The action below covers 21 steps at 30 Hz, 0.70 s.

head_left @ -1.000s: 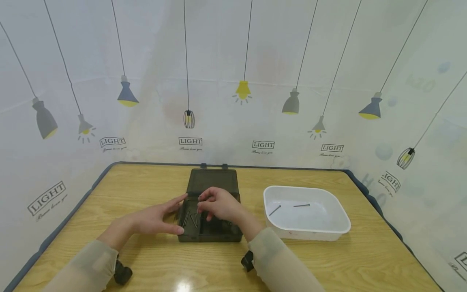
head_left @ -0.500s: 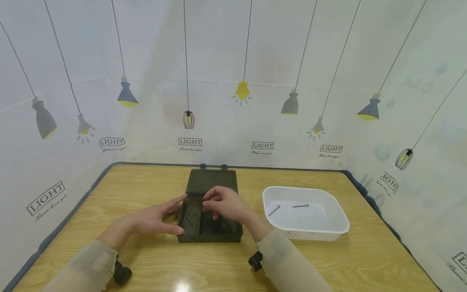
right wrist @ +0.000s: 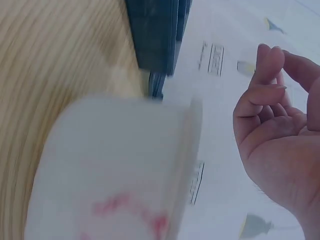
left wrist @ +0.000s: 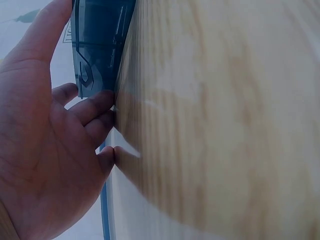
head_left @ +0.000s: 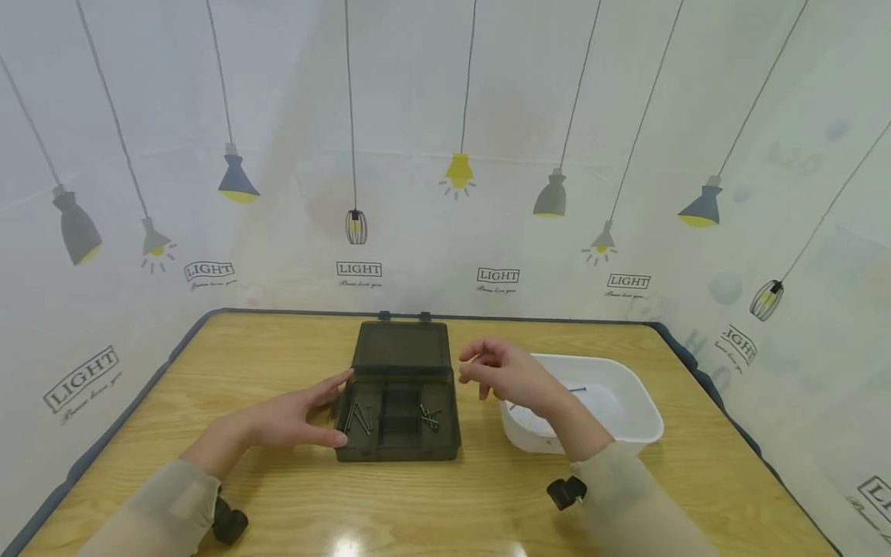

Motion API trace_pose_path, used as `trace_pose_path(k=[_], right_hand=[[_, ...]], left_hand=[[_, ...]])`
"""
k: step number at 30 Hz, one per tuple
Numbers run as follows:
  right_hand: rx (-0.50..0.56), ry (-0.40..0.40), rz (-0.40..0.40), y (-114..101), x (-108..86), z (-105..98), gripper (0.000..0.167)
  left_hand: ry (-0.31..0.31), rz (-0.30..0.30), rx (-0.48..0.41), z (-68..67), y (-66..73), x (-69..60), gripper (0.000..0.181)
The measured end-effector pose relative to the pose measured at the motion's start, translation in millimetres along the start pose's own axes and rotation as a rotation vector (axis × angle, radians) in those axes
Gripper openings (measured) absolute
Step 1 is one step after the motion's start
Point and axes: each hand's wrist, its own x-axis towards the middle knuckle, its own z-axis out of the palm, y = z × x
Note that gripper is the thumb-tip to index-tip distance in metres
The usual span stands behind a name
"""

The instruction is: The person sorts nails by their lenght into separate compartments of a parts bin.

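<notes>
A dark translucent plastic box [head_left: 399, 447] lies with its lid [head_left: 401, 346] folded back. Several thin headed metal fasteners [head_left: 360, 418], nails or screws, lie in its left compartment; others [head_left: 430, 418] lie in the right one. My left hand [head_left: 292, 418] rests along the box's left side, fingers spread, thumb near the front corner. Between the box and a white tray [head_left: 650, 410], my right hand [head_left: 511, 375] hangs above the table with loosely bent fingers. Its thumb and index tip come close in the right wrist view, with nothing visible between them. One fastener [head_left: 578, 389] shows inside the tray.
The wooden table [head_left: 278, 495] has a dark blue edge, with a printed wall sheet [head_left: 418, 263] rising behind and at both sides. The tray's wall [right wrist: 110, 150] looms close in the right wrist view. My right forearm covers part of the tray.
My right hand has left the box and moved right to the tray's left edge. One more fastener came to lie in the left compartment. My left hand has stayed put.
</notes>
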Motion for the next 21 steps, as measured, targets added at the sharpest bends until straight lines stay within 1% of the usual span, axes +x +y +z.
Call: trace_pose_path(k=[5, 9, 12, 15, 18, 21], right_hand=[[-0.01, 0.063, 0.026, 19, -18.9, -35, 0.032], [-0.023, 0.101, 0.063, 40, -24.9, -58, 0.029], [-0.052, 0.094, 0.089, 57, -24.7, -71, 0.029], [-0.108, 0.07, 0.13, 70, -24.8, -79, 0.031], [-0.16, 0.045, 0.193, 79, -25.1, -83, 0.032], [-0.171, 0.018, 0.244, 89, -24.3, -84, 0.032]], left_hand=[[0.002, 0.006, 0.014, 0.0, -0.9, -0.3, 0.113], [0.005, 0.008, 0.022, -0.7, -1.7, -0.7, 0.113], [0.009, 0.001, 0.023, -0.8, -1.8, -1.7, 0.113], [0.012, 0.005, 0.024, -0.4, -1.0, -2.0, 0.113], [0.016, 0.008, 0.02, 0.3, 0.1, -1.0, 0.113], [0.011, 0.013, 0.013, 0.4, 1.2, 0.7, 0.112]])
